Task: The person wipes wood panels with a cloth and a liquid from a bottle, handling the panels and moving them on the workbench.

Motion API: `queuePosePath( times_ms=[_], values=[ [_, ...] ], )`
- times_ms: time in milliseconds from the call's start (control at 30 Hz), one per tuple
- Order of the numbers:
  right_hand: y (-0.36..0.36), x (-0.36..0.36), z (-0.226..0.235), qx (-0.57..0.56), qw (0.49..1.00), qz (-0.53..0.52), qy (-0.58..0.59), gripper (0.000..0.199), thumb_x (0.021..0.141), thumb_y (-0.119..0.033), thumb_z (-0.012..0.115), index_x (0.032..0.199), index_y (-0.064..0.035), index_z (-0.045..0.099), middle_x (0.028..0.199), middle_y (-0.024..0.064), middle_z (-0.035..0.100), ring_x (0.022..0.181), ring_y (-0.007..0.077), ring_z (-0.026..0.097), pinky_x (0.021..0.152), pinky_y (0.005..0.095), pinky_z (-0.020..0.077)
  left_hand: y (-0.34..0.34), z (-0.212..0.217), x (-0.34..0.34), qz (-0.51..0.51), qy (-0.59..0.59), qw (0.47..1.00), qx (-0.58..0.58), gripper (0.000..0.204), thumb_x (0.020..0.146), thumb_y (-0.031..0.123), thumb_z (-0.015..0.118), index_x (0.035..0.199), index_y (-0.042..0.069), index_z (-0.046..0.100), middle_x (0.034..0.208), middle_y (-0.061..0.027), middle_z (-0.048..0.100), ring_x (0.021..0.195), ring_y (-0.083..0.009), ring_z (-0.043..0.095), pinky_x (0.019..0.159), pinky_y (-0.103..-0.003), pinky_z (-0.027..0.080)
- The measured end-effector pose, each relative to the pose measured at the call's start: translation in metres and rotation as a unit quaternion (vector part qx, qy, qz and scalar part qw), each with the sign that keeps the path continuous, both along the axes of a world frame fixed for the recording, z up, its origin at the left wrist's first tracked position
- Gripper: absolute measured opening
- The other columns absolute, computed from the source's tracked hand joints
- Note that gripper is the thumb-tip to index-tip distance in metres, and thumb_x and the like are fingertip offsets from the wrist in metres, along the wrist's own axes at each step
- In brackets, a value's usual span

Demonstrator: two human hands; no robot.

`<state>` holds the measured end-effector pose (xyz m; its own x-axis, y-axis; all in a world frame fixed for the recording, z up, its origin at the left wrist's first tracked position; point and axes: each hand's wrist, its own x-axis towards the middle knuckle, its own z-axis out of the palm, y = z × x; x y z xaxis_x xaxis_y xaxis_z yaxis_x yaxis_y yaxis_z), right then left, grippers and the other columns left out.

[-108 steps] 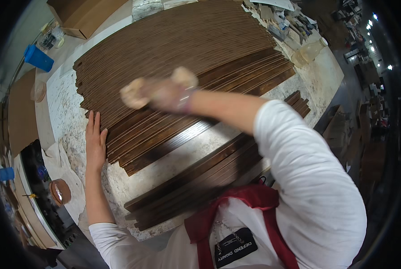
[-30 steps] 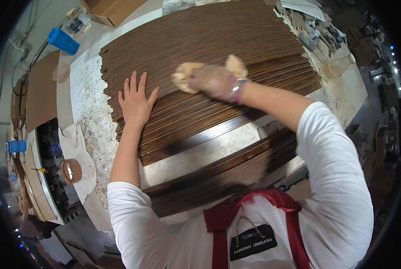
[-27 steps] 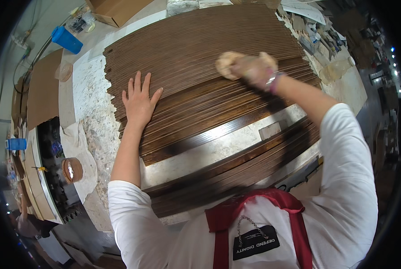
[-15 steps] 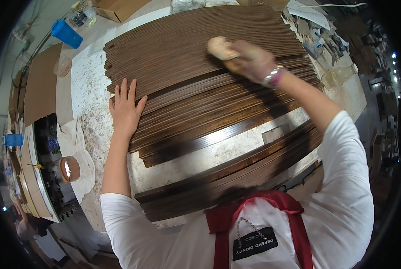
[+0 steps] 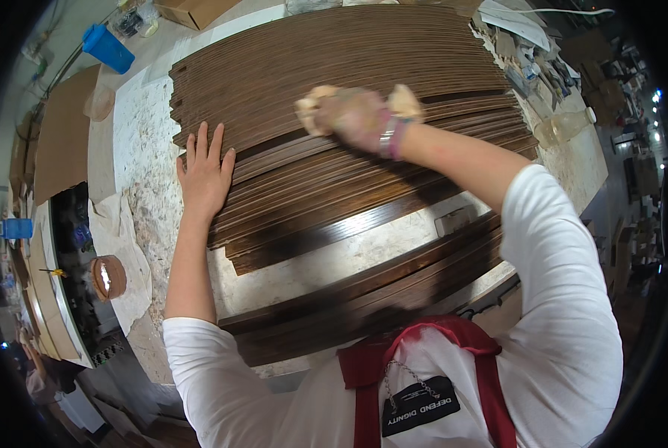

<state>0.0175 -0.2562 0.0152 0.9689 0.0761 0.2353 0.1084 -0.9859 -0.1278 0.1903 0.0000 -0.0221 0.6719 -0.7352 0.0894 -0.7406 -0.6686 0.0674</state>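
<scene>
Many long dark brown wooden strips [image 5: 349, 67] lie side by side across a stained workbench [image 5: 143, 201]. My right hand [image 5: 356, 116] presses a tan rag [image 5: 405, 101] onto the strips near their middle, fingers closed around it. My left hand [image 5: 203, 175] lies flat with fingers spread on the left ends of the strips. A second group of strips [image 5: 364, 291] lies nearer to me, separated by a bare band of bench [image 5: 334, 257].
A small round brown tin [image 5: 107, 276] sits on a pale cloth [image 5: 117, 239] at the left. A blue container [image 5: 108, 48], a cardboard sheet [image 5: 61, 138] and a box [image 5: 192, 9] lie at the far left. Tools and scraps [image 5: 532, 63] crowd the right end.
My right hand with the rag has swept right along the strips, then back left toward the middle. My left hand stays flat on the strip ends, shifted slightly.
</scene>
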Motion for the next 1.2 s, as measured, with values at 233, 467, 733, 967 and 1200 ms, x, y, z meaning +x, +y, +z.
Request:
queuePosePath(
  times_ms=[233,467,733,967,1200],
  values=[
    [-0.061,-0.028,0.004,-0.127,0.986,0.056,0.096,0.015,0.090,-0.015,0.050,0.095,-0.0158,0.064,0.090,0.0055,0.063,0.083,0.0228,0.065,0.069,0.0343,0.0543,0.006,0.003,0.003,0.007,0.014,1.000,0.012,0.054,0.099,0.045,0.039,0.149,0.027,0.031,0.158,-0.0046,0.021,0.145,-0.0301,0.020,0.114,-0.056,0.015],
    [0.041,0.047,0.003,-0.052,0.994,0.056,0.081,0.019,0.088,-0.023,0.054,0.094,-0.0137,0.069,0.096,0.0064,0.068,0.088,0.0258,0.067,0.067,0.0375,0.0557,-0.001,0.003,0.000,0.009,0.017,1.000,0.014,0.054,0.099,0.046,0.038,0.149,0.027,0.032,0.158,-0.0041,0.022,0.144,-0.0298,0.021,0.114,-0.056,0.015],
    [-0.107,-0.048,0.022,0.067,0.951,-0.117,0.279,0.030,0.087,-0.039,0.049,0.086,-0.0110,0.061,0.078,0.0094,0.066,0.077,0.0230,0.066,0.066,0.0395,0.0492,0.003,-0.002,-0.001,0.011,0.012,1.000,0.002,0.055,0.098,0.046,0.039,0.149,0.027,0.032,0.158,-0.0039,0.023,0.144,-0.0292,0.021,0.114,-0.056,0.016],
    [0.008,0.005,0.032,0.281,0.941,-0.054,0.183,0.031,0.095,-0.029,0.044,0.081,-0.0109,0.064,0.084,0.0073,0.065,0.085,0.0220,0.064,0.079,0.0361,0.0496,0.008,-0.002,0.002,0.017,0.016,1.000,0.010,0.055,0.098,0.046,0.040,0.149,0.025,0.032,0.158,-0.0057,0.023,0.144,-0.0309,0.021,0.113,-0.058,0.015],
    [-0.011,-0.005,0.026,0.206,0.966,-0.033,0.152,0.019,0.091,-0.016,0.038,0.090,-0.0082,0.056,0.109,0.0122,0.061,0.105,0.0266,0.060,0.089,0.0366,0.0478,0.008,0.001,0.006,0.017,0.033,0.999,0.010,0.056,0.097,0.046,0.042,0.149,0.024,0.032,0.158,-0.0053,0.021,0.144,-0.0311,0.021,0.113,-0.058,0.015]
  ],
)
